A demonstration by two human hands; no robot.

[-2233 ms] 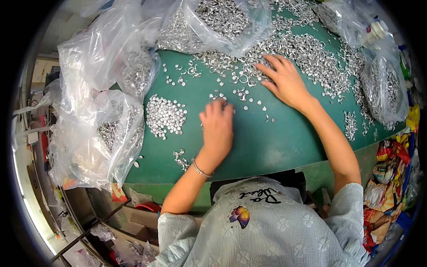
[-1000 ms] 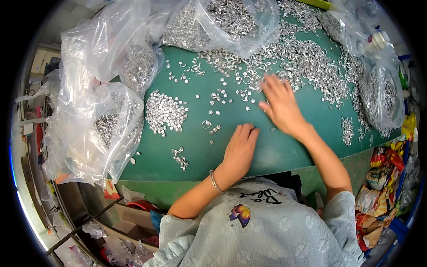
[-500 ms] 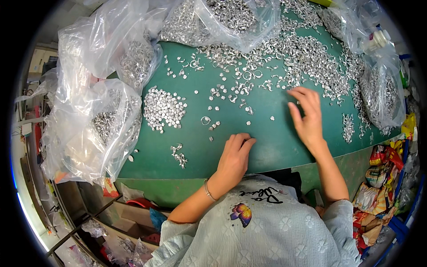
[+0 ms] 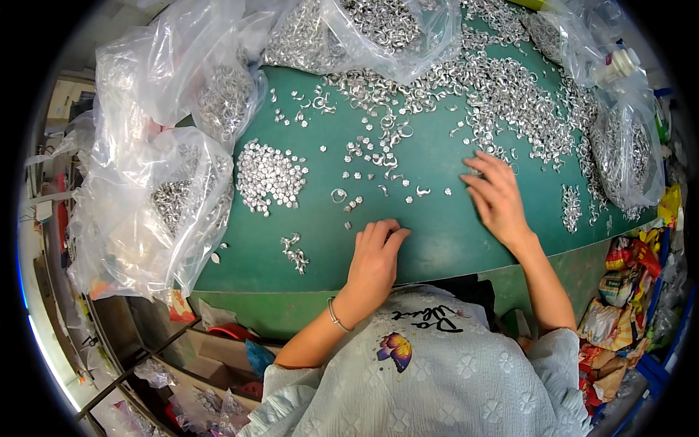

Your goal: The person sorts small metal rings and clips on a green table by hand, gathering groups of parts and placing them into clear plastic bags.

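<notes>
My left hand (image 4: 374, 261) rests on the green table mat (image 4: 320, 251) near its front edge. Its fingers are curled in and whatever they may hold is hidden. To the right, my right hand (image 4: 496, 198) hovers low over the mat with its fingers apart, beside the lower edge of a big spread of silver metal ring pieces (image 4: 502, 109). Between the hands and that spread lie a few loose ring pieces (image 4: 424, 191) and small flower-shaped bits. A dense heap of small silver flower-shaped pieces (image 4: 269, 175) sits on the left.
Clear plastic bags of metal pieces stand at the left (image 4: 156, 211), the back (image 4: 364, 36) and the right (image 4: 626, 153). Small clusters lie front left (image 4: 295, 253) and at the right (image 4: 571, 208). Colourful packets (image 4: 619, 291) fill a blue-framed rack beyond the table's right edge.
My left hand has shifted slightly left. The right hand has dipped a little, fingers spreading toward the left. Several loose ring pieces in the middle have changed places, with one now nearer me.
</notes>
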